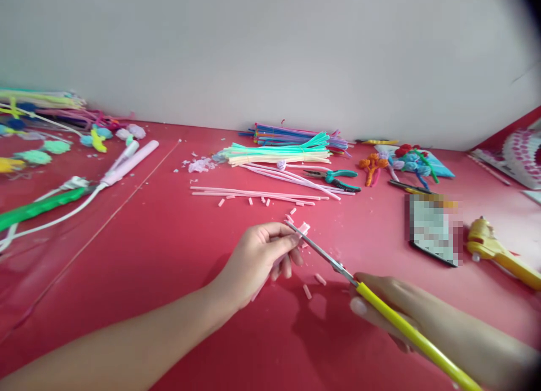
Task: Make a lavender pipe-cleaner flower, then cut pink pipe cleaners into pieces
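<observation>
My left hand (262, 250) is closed, pinching pale pink pipe cleaners (304, 228) between thumb and fingers. Their ends stick out just past the fingertips. My right hand (386, 301) grips yellow-handled scissors (338, 265), whose metal blades reach left to the pipe cleaner ends and cross over my left fingertips. Whether the blades touch the pipe cleaners I cannot tell. Short cut pink pieces (320, 279) lie on the red table below the blades, and several more pink pieces (251, 201) are scattered beyond my left hand.
Long pink pipe cleaners (253, 194) lie across the red table (169, 256). Behind them are mint and cream bundles (279, 151) and teal-handled pliers (344, 173). On the right are a blurred-out phone-like object (431, 230) and a yellow glue gun (499, 253); at left, a pink hair-iron-like tool (131, 163).
</observation>
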{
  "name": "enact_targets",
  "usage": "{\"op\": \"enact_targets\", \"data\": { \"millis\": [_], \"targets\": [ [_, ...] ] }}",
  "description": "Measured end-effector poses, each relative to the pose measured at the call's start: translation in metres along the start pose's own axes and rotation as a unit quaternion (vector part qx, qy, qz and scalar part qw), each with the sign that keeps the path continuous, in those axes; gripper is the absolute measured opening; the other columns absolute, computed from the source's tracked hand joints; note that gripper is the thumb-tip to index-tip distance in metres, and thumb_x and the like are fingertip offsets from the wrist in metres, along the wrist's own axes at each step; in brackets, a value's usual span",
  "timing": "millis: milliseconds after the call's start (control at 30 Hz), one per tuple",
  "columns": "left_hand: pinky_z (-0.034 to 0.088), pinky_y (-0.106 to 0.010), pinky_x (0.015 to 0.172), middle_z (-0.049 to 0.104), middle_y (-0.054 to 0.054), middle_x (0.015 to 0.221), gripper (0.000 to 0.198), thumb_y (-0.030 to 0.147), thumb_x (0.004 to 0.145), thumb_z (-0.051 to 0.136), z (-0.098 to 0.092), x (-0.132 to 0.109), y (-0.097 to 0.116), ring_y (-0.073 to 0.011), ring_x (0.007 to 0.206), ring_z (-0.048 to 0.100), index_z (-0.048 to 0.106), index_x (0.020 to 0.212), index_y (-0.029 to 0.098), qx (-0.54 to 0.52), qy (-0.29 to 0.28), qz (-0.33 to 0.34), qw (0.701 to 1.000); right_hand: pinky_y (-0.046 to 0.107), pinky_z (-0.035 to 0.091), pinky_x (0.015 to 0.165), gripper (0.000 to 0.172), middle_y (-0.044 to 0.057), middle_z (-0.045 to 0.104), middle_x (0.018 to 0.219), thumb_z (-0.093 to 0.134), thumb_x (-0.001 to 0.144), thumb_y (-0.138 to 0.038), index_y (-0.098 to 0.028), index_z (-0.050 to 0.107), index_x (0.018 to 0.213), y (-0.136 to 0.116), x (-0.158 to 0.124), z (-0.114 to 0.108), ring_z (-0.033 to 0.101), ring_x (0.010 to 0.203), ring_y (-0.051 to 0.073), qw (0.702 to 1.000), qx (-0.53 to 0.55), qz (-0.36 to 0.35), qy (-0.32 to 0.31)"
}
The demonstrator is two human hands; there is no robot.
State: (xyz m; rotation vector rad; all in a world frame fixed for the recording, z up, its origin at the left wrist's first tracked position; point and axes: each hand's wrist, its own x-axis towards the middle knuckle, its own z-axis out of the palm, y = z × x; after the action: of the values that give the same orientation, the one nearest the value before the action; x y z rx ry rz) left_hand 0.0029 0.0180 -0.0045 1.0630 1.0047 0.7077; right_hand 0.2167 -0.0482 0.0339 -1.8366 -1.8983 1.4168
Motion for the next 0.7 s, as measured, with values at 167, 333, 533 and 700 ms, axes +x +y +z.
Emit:
{"op": "enact_targets", "data": {
  "millis": [167, 333, 533, 700],
  "targets": [
    [0.028, -0.015, 0.034, 0.060, 0.000, 0.059, 0.013, 0.025, 0.079, 0.051, 0.001, -0.002, 0.003, -0.0052, 0.040, 0.047, 0.058, 0.074, 0.014, 0.004, -0.001, -0.003, 1.000, 0.022, 0.036, 0.045, 0.040, 0.002, 0.064, 0.064, 0.045, 0.075, -0.059, -0.022, 0.055, 0.065, 0.003, 0.004, 0.003, 0.053, 0.053, 0.015, 1.000, -0.006, -0.019, 0.003],
    [0.028, -0.015, 0.034, 0.060, 0.000, 0.060, 0.014, 0.026, 0.079, 0.051, 0.000, 0.000, 0.004, -0.0048, 0.039, 0.047, 0.058, 0.075, 0.014, 0.006, -0.002, -0.012, 1.000, 0.021, 0.033, 0.044, 0.037, 0.000, 0.062, 0.061, 0.043, 0.080, -0.053, -0.021, 0.052, 0.065, 0.007, 0.005, 0.009, 0.048, 0.048, 0.011, 0.999, -0.041, -0.011, 0.010],
    [0.028, -0.014, 0.034, 0.060, 0.000, 0.059, 0.015, 0.027, 0.079, 0.053, -0.002, 0.000, 0.003, -0.0043, 0.039, 0.047, 0.060, 0.076, 0.014, -0.004, -0.011, -0.019, 1.000, 0.020, 0.034, 0.046, 0.033, -0.002, 0.059, 0.058, 0.044, 0.083, -0.047, -0.021, 0.054, 0.066, 0.018, 0.008, 0.013, 0.047, 0.049, 0.010, 0.999, -0.034, -0.022, 0.018],
    [0.026, -0.014, 0.033, 0.059, 0.001, 0.057, 0.014, 0.026, 0.079, 0.053, -0.001, 0.000, 0.003, -0.0034, 0.036, 0.045, 0.059, 0.073, 0.014, -0.021, -0.013, -0.025, 0.999, 0.021, 0.037, 0.047, 0.040, 0.001, 0.063, 0.066, 0.043, 0.080, -0.055, -0.021, 0.060, 0.069, 0.026, 0.006, 0.011, 0.053, 0.057, 0.014, 1.000, 0.017, -0.015, 0.016]
  ]
}}
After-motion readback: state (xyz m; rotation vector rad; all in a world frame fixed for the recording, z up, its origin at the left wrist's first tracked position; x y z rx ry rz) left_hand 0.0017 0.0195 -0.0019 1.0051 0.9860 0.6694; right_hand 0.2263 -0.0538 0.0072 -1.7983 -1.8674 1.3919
